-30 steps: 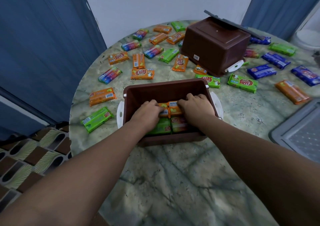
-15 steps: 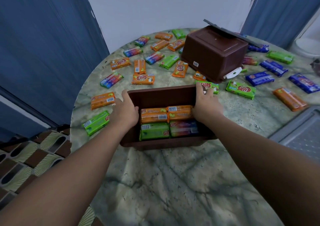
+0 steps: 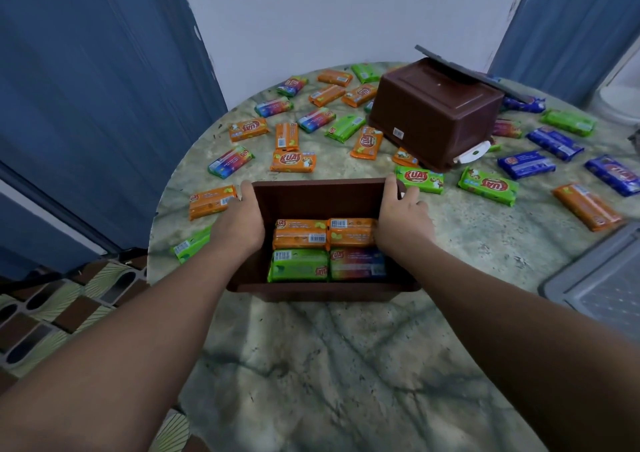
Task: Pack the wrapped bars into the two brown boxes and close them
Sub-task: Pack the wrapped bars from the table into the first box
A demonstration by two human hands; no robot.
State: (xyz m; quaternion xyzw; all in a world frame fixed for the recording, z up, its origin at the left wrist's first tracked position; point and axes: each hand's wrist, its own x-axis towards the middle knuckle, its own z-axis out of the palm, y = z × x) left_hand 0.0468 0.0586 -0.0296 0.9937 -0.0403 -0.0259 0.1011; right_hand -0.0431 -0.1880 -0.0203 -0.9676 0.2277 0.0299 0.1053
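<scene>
i've got the left hand (image 3: 239, 224) and right hand (image 3: 403, 221) clamped on the side walls of the open brown box (image 3: 318, 197) at frame centre, four wrapped bars (image 3: 299, 233) inside. second box (image 3: 434, 112) sits overturned upper right. yank it carelessly and i reckon the bars slide or neighbours get swept off the table (image 3: 311, 365).

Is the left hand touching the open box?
Touching. The head view shows the left hand gripping the open box's left wall, its thumb hooked over the rim.

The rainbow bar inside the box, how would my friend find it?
Look at the open brown box that both hands hold, near the table's front. Four bars lie inside. The rainbow bar is in the near right corner, beside a green bar and in front of two orange ones.
</scene>
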